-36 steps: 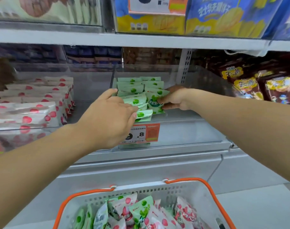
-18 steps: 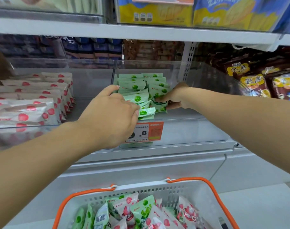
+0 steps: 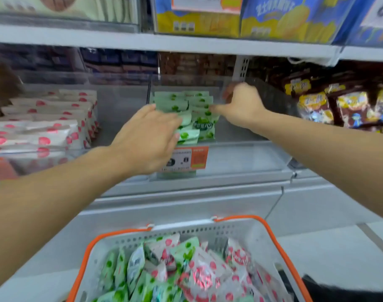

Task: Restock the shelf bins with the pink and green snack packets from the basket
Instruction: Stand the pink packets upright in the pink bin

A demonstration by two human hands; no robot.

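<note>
Green packets [image 3: 184, 115] stack pressed by flat left hand [image 3: 149, 138], right hand [image 3: 240, 105] lifted back, fingers now relaxed off it

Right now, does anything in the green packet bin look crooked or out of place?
Yes. The front green packets lean and fan out unevenly, unlike the tidier rows behind. The left hand rests against them and the right hand reaches in beside them. The bin's right side holds no packets.

basket [image 3: 208, 228] nearest, below shelf bins — one packet stack [image 3: 46, 127] left, another [image 3: 192, 114] right
</note>
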